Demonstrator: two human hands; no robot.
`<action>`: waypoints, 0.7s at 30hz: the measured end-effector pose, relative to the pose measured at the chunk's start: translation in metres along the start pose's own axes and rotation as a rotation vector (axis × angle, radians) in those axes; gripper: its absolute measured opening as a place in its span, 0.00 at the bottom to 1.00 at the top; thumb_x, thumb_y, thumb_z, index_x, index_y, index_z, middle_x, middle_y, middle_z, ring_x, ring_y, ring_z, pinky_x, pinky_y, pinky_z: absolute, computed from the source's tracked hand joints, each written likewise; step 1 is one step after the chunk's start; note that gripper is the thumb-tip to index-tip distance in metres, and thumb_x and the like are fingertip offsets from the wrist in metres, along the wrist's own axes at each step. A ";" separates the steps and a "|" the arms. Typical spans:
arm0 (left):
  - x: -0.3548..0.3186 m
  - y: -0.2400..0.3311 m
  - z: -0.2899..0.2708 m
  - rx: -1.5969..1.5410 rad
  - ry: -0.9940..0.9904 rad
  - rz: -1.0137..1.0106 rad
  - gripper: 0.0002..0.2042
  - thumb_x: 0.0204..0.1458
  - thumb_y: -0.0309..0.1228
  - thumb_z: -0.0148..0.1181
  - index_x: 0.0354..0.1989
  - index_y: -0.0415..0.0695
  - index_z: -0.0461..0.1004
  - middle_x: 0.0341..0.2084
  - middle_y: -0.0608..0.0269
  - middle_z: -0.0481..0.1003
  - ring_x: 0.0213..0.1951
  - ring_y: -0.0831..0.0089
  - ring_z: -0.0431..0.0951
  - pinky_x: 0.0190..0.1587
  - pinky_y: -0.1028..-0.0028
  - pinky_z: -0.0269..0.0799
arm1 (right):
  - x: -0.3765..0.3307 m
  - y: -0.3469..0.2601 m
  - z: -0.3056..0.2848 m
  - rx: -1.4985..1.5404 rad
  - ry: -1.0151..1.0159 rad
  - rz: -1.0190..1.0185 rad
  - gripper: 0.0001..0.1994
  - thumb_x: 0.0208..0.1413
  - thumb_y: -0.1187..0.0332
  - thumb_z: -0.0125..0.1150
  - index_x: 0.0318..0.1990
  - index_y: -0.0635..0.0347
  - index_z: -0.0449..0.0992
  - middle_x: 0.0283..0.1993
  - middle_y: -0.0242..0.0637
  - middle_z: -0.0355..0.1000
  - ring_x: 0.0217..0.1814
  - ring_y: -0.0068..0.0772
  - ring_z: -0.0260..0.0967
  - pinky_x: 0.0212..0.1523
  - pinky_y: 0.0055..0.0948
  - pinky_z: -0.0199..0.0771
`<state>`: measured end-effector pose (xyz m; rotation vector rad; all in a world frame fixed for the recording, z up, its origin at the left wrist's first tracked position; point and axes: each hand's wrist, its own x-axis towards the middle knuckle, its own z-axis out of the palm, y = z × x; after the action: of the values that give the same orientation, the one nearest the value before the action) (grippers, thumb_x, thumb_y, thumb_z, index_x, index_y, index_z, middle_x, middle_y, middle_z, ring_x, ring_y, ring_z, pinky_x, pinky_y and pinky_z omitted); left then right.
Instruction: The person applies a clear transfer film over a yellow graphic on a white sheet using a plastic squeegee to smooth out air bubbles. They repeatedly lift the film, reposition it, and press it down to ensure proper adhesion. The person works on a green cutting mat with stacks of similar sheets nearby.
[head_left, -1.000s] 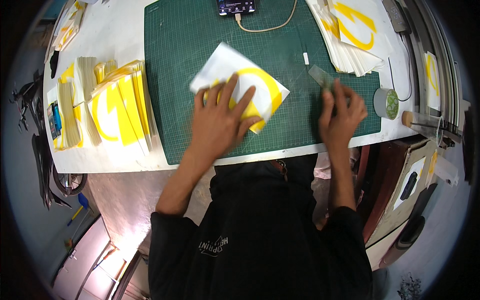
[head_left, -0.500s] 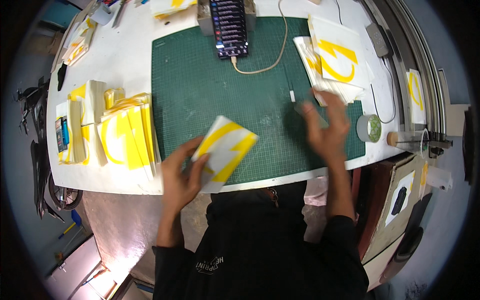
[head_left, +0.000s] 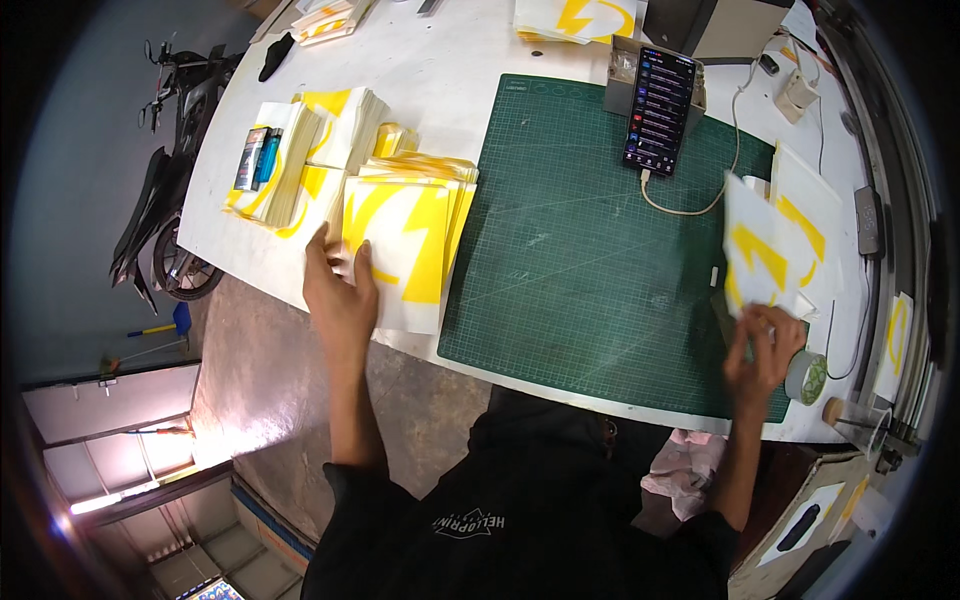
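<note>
My left hand [head_left: 340,290] rests fingers spread on the near edge of a stack of white sheets with yellow shapes [head_left: 405,235], left of the green cutting mat [head_left: 590,270]. My right hand [head_left: 765,355] grips the lower corner of a white sheet with a yellow shape [head_left: 760,260], lifted off a stack of the same sheets [head_left: 815,225] at the mat's right edge. The sheet is blurred.
A phone [head_left: 660,110] on a cable leans on a stand at the mat's far edge. A tape roll [head_left: 808,378] sits by my right hand. More sheet stacks [head_left: 290,165] lie at the left, one carrying small items. A motorbike [head_left: 165,190] stands beyond the table.
My left hand carried the sheet it held leftward and set it on the left stack. My right hand reached to the right stack and took hold of a new sheet.
</note>
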<state>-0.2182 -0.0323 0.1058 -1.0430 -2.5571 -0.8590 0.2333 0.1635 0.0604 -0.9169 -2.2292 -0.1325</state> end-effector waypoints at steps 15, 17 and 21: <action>-0.109 0.102 0.046 -1.276 -1.027 -0.342 0.18 0.72 0.30 0.56 0.64 0.32 0.72 0.47 0.59 0.82 0.47 0.79 0.80 0.50 0.76 0.77 | -0.068 -0.091 0.000 0.493 -0.044 0.407 0.22 0.58 0.59 0.76 0.55 0.64 0.81 0.60 0.45 0.77 0.60 0.37 0.75 0.60 0.45 0.71; -0.108 0.097 0.047 -1.333 -1.043 -0.288 0.16 0.73 0.30 0.56 0.62 0.33 0.74 0.43 0.62 0.83 0.43 0.82 0.80 0.46 0.78 0.76 | -0.063 -0.074 0.006 0.853 -0.024 0.789 0.22 0.61 0.63 0.75 0.56 0.68 0.79 0.58 0.45 0.79 0.59 0.32 0.76 0.57 0.38 0.75; -0.098 0.122 0.038 -1.384 -0.892 -0.345 0.15 0.73 0.30 0.56 0.59 0.32 0.78 0.38 0.65 0.83 0.35 0.87 0.75 0.39 0.82 0.70 | -0.058 -0.062 0.000 1.063 -0.147 1.004 0.12 0.66 0.71 0.69 0.51 0.70 0.79 0.50 0.38 0.81 0.52 0.20 0.75 0.50 0.27 0.75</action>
<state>-0.0630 0.0062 0.0862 -1.4897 -2.5455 -3.0664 0.2221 0.0837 0.0330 -1.2377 -1.3304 1.4341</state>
